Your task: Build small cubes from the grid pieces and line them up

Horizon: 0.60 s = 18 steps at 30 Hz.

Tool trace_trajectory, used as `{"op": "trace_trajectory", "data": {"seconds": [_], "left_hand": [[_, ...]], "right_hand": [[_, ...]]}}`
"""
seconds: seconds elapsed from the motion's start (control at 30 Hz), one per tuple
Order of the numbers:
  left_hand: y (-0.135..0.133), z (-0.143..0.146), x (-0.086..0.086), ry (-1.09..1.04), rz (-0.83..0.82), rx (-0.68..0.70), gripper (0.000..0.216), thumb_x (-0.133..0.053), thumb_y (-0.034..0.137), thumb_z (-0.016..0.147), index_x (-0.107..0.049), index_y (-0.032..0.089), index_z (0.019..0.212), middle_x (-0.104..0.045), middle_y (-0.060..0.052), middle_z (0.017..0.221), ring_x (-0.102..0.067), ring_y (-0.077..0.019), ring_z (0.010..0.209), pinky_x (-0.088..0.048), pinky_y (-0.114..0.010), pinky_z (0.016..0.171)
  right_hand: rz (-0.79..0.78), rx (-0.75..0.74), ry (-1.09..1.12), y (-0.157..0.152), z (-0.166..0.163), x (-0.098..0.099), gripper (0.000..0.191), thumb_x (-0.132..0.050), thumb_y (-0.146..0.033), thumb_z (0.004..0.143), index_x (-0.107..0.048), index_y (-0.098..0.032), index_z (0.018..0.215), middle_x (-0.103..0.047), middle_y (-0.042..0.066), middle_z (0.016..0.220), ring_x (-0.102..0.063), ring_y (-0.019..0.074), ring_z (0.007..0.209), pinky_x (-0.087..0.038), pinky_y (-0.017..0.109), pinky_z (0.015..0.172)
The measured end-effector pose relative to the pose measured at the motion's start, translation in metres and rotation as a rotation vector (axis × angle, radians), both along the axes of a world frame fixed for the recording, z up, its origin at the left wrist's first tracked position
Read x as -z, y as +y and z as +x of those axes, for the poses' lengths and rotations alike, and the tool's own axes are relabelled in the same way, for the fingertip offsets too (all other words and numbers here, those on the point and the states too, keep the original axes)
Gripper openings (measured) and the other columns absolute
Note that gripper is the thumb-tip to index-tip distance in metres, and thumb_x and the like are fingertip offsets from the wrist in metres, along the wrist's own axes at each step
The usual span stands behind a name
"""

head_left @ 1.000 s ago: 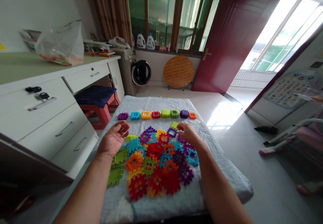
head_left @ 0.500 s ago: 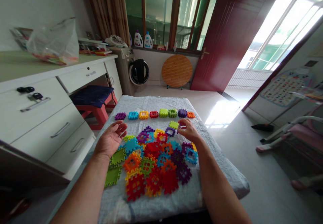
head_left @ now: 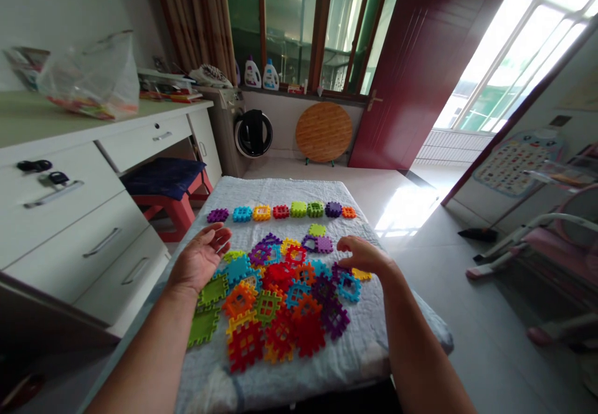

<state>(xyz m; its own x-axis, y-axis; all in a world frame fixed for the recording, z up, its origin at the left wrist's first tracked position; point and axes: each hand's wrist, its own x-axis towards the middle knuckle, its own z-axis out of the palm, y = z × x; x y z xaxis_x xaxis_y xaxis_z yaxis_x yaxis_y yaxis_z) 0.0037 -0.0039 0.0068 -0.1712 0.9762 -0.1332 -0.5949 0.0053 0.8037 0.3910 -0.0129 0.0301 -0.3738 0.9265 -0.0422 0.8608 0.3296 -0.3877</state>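
Colourful plastic interlocking tiles (head_left: 280, 277) with toothed edges lie in a loose pile on the cloth-covered table. My left hand (head_left: 200, 255) hovers palm-up at the pile's left edge, fingers loosely curled apart and holding nothing. Nearest to it are a blue tile (head_left: 237, 269) and a green tile (head_left: 213, 291). My right hand (head_left: 367, 255) is empty over the right side, thumb and fingers apart. Left of its fingertips, a purple tile (head_left: 324, 244) sits beside a dark purple frame tile (head_left: 308, 243) and a lime tile (head_left: 317, 230). Behind them runs a row of small joined blocks (head_left: 281, 211).
The table (head_left: 374, 339) bears a pale blue-grey cloth. To the left stand a white desk (head_left: 107, 243) and a stool with a dark top (head_left: 163, 177). A washing machine (head_left: 228, 134), a round wooden tabletop (head_left: 324, 132) and a red door (head_left: 420, 71) are beyond.
My right hand has let go of the purple tile, leaving it beside the dark purple frame tile, and moved right and nearer to me. The left hand stays much the same; the view shifts slightly.
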Motion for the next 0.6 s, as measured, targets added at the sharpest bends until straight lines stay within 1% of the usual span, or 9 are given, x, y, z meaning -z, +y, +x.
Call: {"op": "trace_trajectory", "data": {"seconds": [0.07, 0.17, 0.23, 0.3, 0.37, 0.43, 0.53, 0.6], "left_hand": [[0.0, 0.001, -0.001, 0.006, 0.001, 0.002, 0.019, -0.065, 0.025, 0.071, -0.068, 0.021, 0.089, -0.069, -0.001, 0.083, -0.064, -0.0152, 0.083, -0.05, -0.025, 0.069], [0.0, 0.001, 0.0, 0.005, 0.001, 0.011, 0.019, -0.064, 0.025, 0.072, -0.068, 0.02, 0.09, -0.069, -0.002, 0.082, -0.063, -0.0144, 0.083, -0.05, -0.025, 0.07], [0.0, 0.001, 0.0, 0.002, 0.0, 0.015, 0.02, -0.064, 0.025, 0.072, -0.068, 0.02, 0.09, -0.069, -0.002, 0.083, -0.063, -0.014, 0.084, -0.049, -0.024, 0.07], [0.001, 0.001, 0.001, 0.002, -0.001, 0.016, 0.02, -0.065, 0.025, 0.071, -0.068, 0.02, 0.09, -0.07, -0.001, 0.083, -0.063, -0.0137, 0.084, -0.049, -0.024, 0.07], [0.001, 0.0, 0.003, 0.003, -0.001, 0.015, 0.019, -0.065, 0.025, 0.072, -0.068, 0.02, 0.09, -0.07, -0.001, 0.083, -0.063, -0.0137, 0.084, -0.05, -0.025, 0.07], [0.002, -0.001, 0.003, 0.003, 0.001, 0.011, 0.02, -0.065, 0.025, 0.072, -0.068, 0.02, 0.09, -0.07, -0.001, 0.084, -0.063, -0.0138, 0.085, -0.05, -0.025, 0.071], [0.002, -0.001, 0.003, 0.0, 0.0, 0.002, 0.02, -0.065, 0.025, 0.071, -0.068, 0.02, 0.09, -0.069, -0.001, 0.084, -0.063, -0.0139, 0.085, -0.05, -0.025, 0.07], [0.002, 0.0, 0.003, -0.002, -0.001, -0.002, 0.02, -0.065, 0.025, 0.071, -0.068, 0.02, 0.089, -0.069, -0.001, 0.084, -0.063, -0.0141, 0.085, -0.05, -0.025, 0.07]], "right_hand": [[-0.046, -0.026, -0.078, -0.009, -0.005, 0.001, 0.028, -0.07, -0.023, 0.063, -0.063, -0.018, 0.09, -0.062, 0.005, 0.09, -0.056, 0.0198, 0.082, -0.041, 0.031, 0.075], [-0.033, -0.021, -0.101, -0.016, -0.013, 0.006, 0.031, -0.071, -0.022, 0.062, -0.064, -0.019, 0.092, -0.063, 0.004, 0.086, -0.055, 0.0188, 0.08, -0.04, 0.03, 0.076], [-0.032, -0.023, -0.09, -0.015, -0.015, 0.007, 0.026, -0.069, -0.019, 0.063, -0.064, -0.019, 0.088, -0.062, 0.002, 0.081, -0.054, 0.0165, 0.077, -0.038, 0.028, 0.075], [-0.059, -0.035, -0.074, -0.012, -0.015, 0.006, 0.018, -0.066, -0.017, 0.063, -0.064, -0.019, 0.081, -0.06, 0.0, 0.076, -0.052, 0.0141, 0.072, -0.037, 0.025, 0.069], [-0.082, -0.051, -0.029, -0.009, -0.013, 0.005, 0.013, -0.064, -0.016, 0.063, -0.063, -0.018, 0.076, -0.058, -0.001, 0.074, -0.049, 0.0121, 0.068, -0.036, 0.023, 0.063], [-0.069, -0.056, 0.062, -0.005, -0.01, 0.003, 0.013, -0.063, -0.015, 0.063, -0.06, -0.017, 0.075, -0.056, -0.002, 0.074, -0.047, 0.0111, 0.067, -0.035, 0.022, 0.061], [-0.004, -0.018, 0.218, 0.0, -0.008, 0.003, 0.011, -0.06, -0.015, 0.064, -0.055, -0.017, 0.073, -0.054, -0.003, 0.073, -0.046, 0.0109, 0.067, -0.035, 0.021, 0.061], [0.092, 0.044, 0.27, 0.002, -0.01, 0.003, 0.009, -0.057, -0.014, 0.066, -0.052, -0.018, 0.072, -0.052, -0.003, 0.07, -0.045, 0.0111, 0.065, -0.034, 0.022, 0.061]]}}
